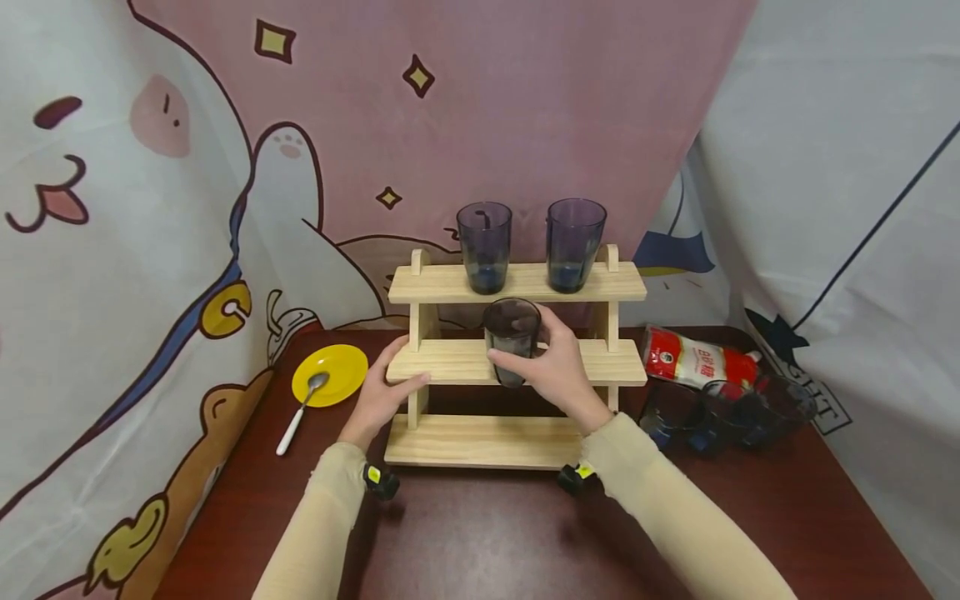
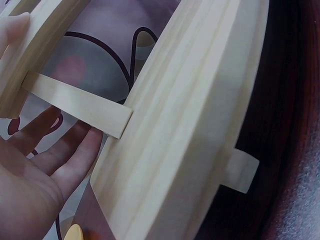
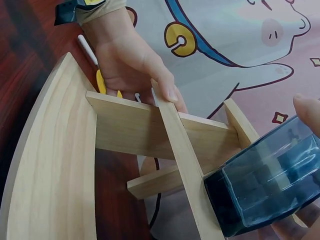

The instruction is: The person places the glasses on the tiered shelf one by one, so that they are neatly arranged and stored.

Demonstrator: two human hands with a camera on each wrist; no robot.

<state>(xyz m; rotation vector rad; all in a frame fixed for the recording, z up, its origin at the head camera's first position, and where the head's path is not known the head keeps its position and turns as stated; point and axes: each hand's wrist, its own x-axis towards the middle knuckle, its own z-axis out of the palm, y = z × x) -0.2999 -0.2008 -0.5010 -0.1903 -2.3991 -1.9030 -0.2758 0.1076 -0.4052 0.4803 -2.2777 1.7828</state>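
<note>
A three-tier wooden display rack [image 1: 517, 442] stands on the table. My left hand [image 1: 378, 396] grips the left end of its middle shelf, thumb on top; the left wrist view shows its fingers [image 2: 75, 165] reaching along the side support. In my right hand [image 1: 561, 371] is a dark tinted drinking glass [image 1: 512, 342], upright, with the thumb across its front and fingers around the far side. The glass's base [image 3: 222, 205] is right at the middle shelf. Two more tinted glasses, a left one [image 1: 485, 250] and a right one [image 1: 575, 246], stand on the top shelf.
At the table's right are several dark glasses [image 1: 720, 421] close together, with a red and white packet [image 1: 697, 358] behind them. To the left lies a yellow plate [image 1: 348, 371] with a white-handled spoon [image 1: 295, 425] on it. Printed cloth [image 1: 540, 108] hangs behind the table.
</note>
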